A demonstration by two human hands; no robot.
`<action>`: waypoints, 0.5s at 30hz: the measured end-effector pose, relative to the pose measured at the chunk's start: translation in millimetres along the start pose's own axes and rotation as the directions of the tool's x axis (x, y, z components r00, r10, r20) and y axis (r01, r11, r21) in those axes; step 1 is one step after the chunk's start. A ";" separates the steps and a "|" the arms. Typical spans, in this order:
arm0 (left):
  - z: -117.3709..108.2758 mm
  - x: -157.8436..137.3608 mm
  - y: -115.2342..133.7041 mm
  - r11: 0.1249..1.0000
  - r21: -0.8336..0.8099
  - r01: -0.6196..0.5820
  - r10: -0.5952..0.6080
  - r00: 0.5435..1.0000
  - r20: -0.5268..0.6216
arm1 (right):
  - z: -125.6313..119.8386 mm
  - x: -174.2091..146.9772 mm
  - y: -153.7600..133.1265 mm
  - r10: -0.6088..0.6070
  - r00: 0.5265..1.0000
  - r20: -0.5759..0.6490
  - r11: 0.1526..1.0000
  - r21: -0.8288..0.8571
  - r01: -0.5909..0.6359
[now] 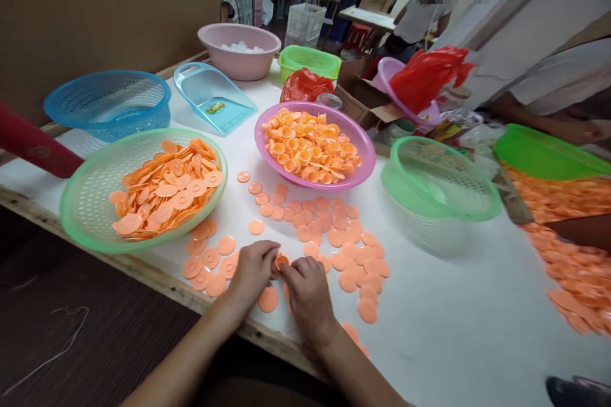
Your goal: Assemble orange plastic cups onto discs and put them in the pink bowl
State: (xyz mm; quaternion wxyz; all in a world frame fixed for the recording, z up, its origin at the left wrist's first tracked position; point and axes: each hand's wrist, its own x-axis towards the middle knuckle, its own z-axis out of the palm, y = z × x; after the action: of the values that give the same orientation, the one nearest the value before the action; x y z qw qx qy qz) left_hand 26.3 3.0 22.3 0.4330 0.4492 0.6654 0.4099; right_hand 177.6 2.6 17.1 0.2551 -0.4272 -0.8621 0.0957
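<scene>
Near the table's front edge, a small orange plastic cup (281, 261) is pinched between my two hands. My left hand (254, 268) has thumb and fingertips closed at its left side. From the right, my right hand (309, 292) grips its rim with closed fingers. Whether a disc sits under the cup is hidden by my fingers. Flat orange discs (268, 299) lie around both hands, some overlapping. More discs (165, 194) fill the pale green basket (76, 194) on the left. Beyond my hands, a pink bowl (310, 183) holds many orange cups (305, 146).
A blue basket (107, 86), a blue dustpan (222, 108) and a pink basin (238, 67) stand at the back left. To the right is a green basket (442, 178). Orange pieces (568, 254) cover the far right, beside another person's arm (539, 121).
</scene>
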 end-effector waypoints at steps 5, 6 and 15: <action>-24.3 -15.9 -9.4 0.998 0.058 -0.025 0.029 0.997 -0.068 | -7.4 -4.4 5.9 0.146 0.989 -0.022 0.958 0.254 -0.136; -24.0 -18.2 -9.6 0.994 0.092 -0.058 0.063 0.997 -0.051 | -8.1 -3.5 6.7 0.187 0.982 -0.012 0.932 0.317 -0.174; 11.5 -29.1 21.7 0.754 -0.535 0.381 -0.293 0.924 0.245 | -26.8 -1.6 5.4 0.210 0.977 -0.030 0.919 0.348 -0.187</action>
State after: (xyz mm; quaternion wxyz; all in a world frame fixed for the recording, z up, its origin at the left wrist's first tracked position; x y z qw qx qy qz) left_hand 48.9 -17.3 45.3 0.6620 0.1990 0.5474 0.4718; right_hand 196.1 3.3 37.3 0.3433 -0.4642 -0.7755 0.2554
